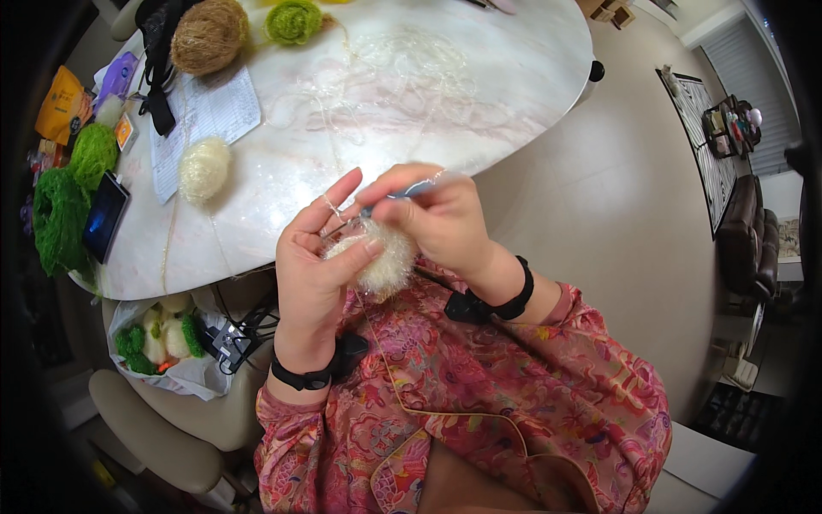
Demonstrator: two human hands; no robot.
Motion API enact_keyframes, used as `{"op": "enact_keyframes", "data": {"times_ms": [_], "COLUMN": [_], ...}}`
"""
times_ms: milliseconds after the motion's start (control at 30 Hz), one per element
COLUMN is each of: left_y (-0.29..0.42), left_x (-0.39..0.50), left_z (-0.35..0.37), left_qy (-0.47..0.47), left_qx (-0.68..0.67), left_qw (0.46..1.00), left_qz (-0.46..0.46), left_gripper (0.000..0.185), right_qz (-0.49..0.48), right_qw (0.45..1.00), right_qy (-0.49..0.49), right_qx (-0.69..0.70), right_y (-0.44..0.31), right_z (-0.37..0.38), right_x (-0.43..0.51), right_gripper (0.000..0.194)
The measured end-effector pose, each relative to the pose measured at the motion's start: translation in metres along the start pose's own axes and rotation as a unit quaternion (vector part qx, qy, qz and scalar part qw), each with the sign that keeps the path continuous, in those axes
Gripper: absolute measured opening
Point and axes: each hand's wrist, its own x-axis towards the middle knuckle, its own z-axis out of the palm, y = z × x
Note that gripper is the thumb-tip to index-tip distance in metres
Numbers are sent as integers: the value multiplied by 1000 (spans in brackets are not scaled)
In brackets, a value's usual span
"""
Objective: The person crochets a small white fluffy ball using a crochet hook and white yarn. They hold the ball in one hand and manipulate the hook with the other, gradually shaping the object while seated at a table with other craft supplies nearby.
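A fuzzy cream crocheted piece [388, 260] is pinched under the thumb of my left hand [314, 247], near the table's front edge. Cream yarn loops over that hand's raised fingers. My right hand [433, 212] grips a crochet hook [411, 189] by its blue-grey handle. The hook's thin metal shaft points left across the top of the piece, towards my left fingers. Its tip is partly hidden there. Loose shiny strands [411, 70] of pale yarn spread over the marble-patterned table [514, 122] beyond my hands.
A cream yarn ball [204, 170] rests partly on a written sheet [234, 106]. Brown [210, 35] and lime-green yarn balls [293, 21] stand farther back. At left are a phone [106, 217] and green yarn [61, 221]. A plastic bag of fuzzy pieces [212, 379] sits on a chair [154, 430].
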Motion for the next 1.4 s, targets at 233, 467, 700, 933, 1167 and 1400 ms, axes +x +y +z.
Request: {"op": "enact_keyframes", "data": {"times_ms": [233, 467, 700, 933, 1167, 1400], "left_y": [-5, -7, -12, -11, -10, -10], "left_x": [5, 6, 7, 3, 4, 4], "left_z": [-10, -14, -14, -12, -12, -10], "left_qy": [0, 8, 21, 19, 11, 8], "left_qx": [48, 72, 47, 31, 57, 48], "left_qw": [998, 995, 996, 998, 996, 997], "left_qz": [51, 62, 66, 53, 62, 63], "left_gripper": [60, 57, 55, 53, 53, 53], "right_qz": [92, -21, -258, -286, -172, -70], "right_qw": [987, 995, 912, 897, 966, 995], "right_qy": [4, -66, -110, -113, -75, -38], "right_qx": [131, -73, -299, -318, -180, -53], "right_y": [0, -6, -5, -4, -2, 1], "right_z": [-9, -15, -13, -11, -14, -8], "right_x": [3, 0, 3, 4, 0, -9], "right_gripper": [17, 18, 18, 21, 21, 23]}}
